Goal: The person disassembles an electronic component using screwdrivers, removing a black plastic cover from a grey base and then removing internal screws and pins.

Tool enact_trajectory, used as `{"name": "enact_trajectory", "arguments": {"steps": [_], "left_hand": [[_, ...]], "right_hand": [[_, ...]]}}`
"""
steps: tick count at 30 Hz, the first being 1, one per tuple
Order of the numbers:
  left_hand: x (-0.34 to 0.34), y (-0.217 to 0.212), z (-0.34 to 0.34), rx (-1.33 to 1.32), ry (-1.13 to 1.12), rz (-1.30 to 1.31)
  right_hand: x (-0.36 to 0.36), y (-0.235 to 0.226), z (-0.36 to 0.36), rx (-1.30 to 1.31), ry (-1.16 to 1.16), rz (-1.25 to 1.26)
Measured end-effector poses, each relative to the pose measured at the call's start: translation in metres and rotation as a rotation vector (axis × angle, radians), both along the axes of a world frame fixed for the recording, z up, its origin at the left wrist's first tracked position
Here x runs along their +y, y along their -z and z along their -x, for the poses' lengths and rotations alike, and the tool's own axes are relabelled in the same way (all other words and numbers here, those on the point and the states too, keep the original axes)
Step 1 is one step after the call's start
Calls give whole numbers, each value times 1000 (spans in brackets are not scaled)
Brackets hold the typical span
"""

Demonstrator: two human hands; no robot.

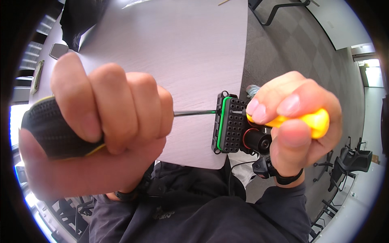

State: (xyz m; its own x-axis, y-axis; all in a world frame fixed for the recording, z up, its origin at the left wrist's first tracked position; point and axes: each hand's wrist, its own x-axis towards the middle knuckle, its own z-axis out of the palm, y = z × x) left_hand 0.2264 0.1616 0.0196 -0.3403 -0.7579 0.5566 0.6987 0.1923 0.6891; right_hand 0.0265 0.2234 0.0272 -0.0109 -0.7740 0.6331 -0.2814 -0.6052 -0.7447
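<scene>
left hand (97,121) clenched around black-handled screwdriver (56,129), shaft level into black perforated block (230,126); right hand (298,121) gripping block's yellow part (318,121), held above bench (182,52) near edge. best kept: tip square, steady pressure, block braced.

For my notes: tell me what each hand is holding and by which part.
Left hand is fisted around the screwdriver by its black handle. Right hand pinches the yellow part fixed to the black connector block.
</scene>
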Motion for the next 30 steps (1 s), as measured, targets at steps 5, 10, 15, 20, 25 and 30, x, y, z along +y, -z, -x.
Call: {"name": "enact_trajectory", "arguments": {"steps": [5, 10, 15, 20, 25, 30], "left_hand": [[-4, -26, -32, 116, -24, -40], [-12, -50, -61, -337, -115, 282], [-6, -43, -19, -1231, -310, 918], [-10, -1, -1, -1535, -219, 1143], [-9, 1, -7, -1550, -124, 1091], [6, -4, 10, -1447, -203, 1081]], "right_hand": [[2, 11, 11, -92, -37, 100], [0, 31, 21, -442, -98, 317], [5, 40, 27, -479, -29, 348], [7, 45, 30, -486, -24, 346], [8, 61, 38, -603, 13, 394], [7, 72, 46, -623, -47, 429]]}}
